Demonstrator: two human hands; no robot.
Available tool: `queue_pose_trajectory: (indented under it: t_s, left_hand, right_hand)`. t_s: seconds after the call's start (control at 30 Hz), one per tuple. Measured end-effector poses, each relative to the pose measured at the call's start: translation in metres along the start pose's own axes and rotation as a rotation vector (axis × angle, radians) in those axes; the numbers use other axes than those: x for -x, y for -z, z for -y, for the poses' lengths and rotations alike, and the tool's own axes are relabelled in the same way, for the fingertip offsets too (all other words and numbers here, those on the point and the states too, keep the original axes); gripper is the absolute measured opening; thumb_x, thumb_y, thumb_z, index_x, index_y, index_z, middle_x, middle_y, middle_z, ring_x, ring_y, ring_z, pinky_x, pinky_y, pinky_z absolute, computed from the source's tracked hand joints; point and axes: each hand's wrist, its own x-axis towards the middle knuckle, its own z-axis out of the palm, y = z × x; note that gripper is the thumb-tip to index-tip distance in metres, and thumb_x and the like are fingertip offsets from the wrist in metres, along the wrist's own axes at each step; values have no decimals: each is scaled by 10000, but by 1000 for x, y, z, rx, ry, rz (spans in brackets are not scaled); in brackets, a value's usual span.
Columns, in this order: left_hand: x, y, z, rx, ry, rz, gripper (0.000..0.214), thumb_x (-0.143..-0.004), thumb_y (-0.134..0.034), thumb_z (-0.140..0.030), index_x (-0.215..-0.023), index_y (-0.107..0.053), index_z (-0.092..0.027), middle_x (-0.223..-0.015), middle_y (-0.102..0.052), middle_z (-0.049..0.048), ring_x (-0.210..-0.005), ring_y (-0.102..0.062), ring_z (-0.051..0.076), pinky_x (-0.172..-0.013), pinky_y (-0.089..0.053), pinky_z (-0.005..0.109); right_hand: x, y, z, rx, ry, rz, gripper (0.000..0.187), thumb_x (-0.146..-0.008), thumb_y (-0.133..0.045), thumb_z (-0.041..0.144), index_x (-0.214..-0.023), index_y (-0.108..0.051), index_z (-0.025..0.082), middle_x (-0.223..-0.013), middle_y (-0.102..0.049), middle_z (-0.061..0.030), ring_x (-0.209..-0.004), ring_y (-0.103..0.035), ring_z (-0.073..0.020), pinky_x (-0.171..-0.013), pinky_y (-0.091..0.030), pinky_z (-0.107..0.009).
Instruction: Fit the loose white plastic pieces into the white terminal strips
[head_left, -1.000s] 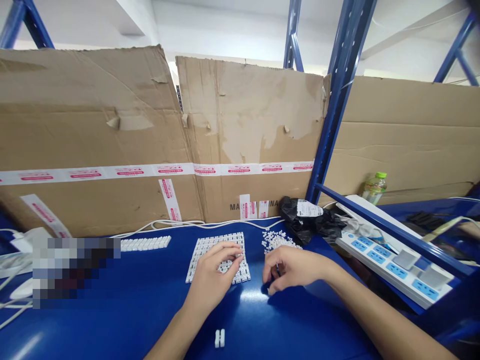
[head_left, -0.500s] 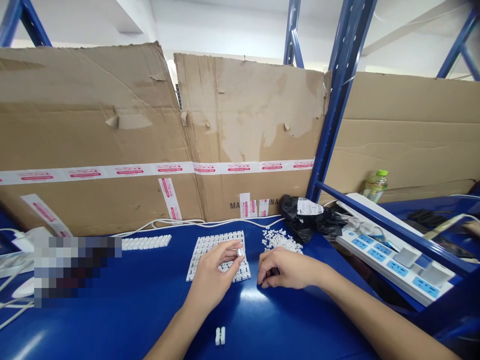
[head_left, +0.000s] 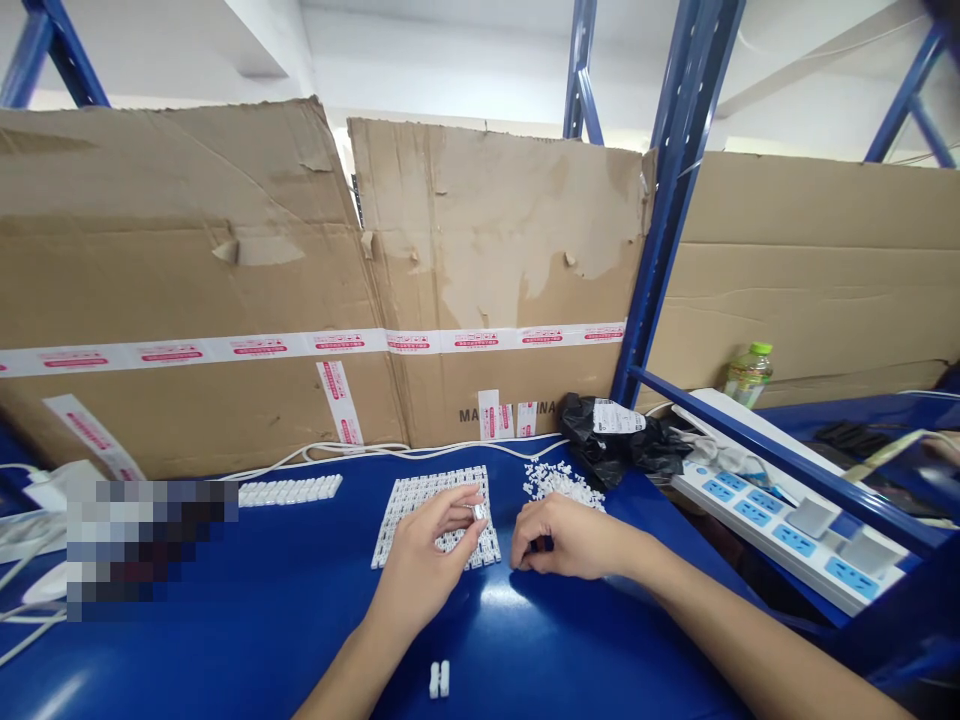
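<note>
My left hand [head_left: 431, 545] is closed in a pinch over the right part of a grid of small white plastic pieces [head_left: 397, 505]. Between its thumb and fingertips stands a small white plastic piece [head_left: 478, 511]. To the right, my right hand [head_left: 559, 537] has its fingers curled together close to the blue table; whatever they grip, if anything, is hidden. Just behind that hand lies a loose heap of tiny white parts [head_left: 559, 482]. Two white plastic pieces [head_left: 439, 680] lie side by side near the front of the table.
A row of white pieces [head_left: 292, 491] lies at the back left. Behind the heap sits a black plastic bag [head_left: 592, 440]. White cables [head_left: 360, 450] run along the cardboard wall [head_left: 495, 230]. On the right are a power strip [head_left: 772, 520], a blue post [head_left: 667, 200] and a bottle [head_left: 748, 375].
My right hand has shifted very slightly left. My left hand keeps its pinch on the white plastic piece, and the view has tilted a little.
</note>
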Motion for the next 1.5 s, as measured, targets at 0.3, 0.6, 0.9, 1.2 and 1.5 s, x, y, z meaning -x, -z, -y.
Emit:
queue_pose_trajectory:
  t_s: [0.3,0.6,0.9,1.2,1.5]
  left_hand:
    - [1,-2,2,28,6,22,301,-930,-739,-260,-1230,-711,-262,-1112,-830,41,-943,-830,226,-902,-704,399]
    - [5,-5,2,63,-14,35,326,-923,-758,-290,-1246,-717,-272,-1115,-834,44,-922,-842,251,-877,-717,420]
    - [8,-7,-2,69,-71,76,315,-936,-742,-246,-1248,-713,-275,-1137,-827,48,-929,-839,235,-892,-715,412]
    - [7,-6,-10,59,-74,96,250,-948,-724,-258,-1197,-724,-278,-1128,-817,48,-904,-834,235,-865,-713,405]
    - [42,28,-47,-205,-28,313,131,-969,-669,-232,-1044,-734,-318,-1064,-778,25,-998,-739,234,-898,-647,407]
  right_hand:
    - [-6,-7,-2,-498,-165,-311,228,-855,-737,181,-1072,-802,207,-910,-801,-41,-836,-763,-197,-812,-609,-350]
    - [-15,-15,-1,-870,-292,-523,376,-644,-999,387,-897,-820,174,-925,-838,-87,-913,-805,-252,-940,-617,-430]
    - [-17,-20,1,-840,-302,-491,349,-667,-984,392,-895,-831,176,-908,-832,-78,-844,-783,-214,-855,-611,-369]
    - [-19,-29,-2,-804,-219,-516,393,-707,-970,373,-972,-733,203,-918,-772,-24,-860,-734,-187,-814,-590,-332]
    - [-15,-11,0,-738,-260,-532,387,-847,-850,512,-1010,-742,178,-796,-710,-5,-609,-600,-114,-622,-483,-271]
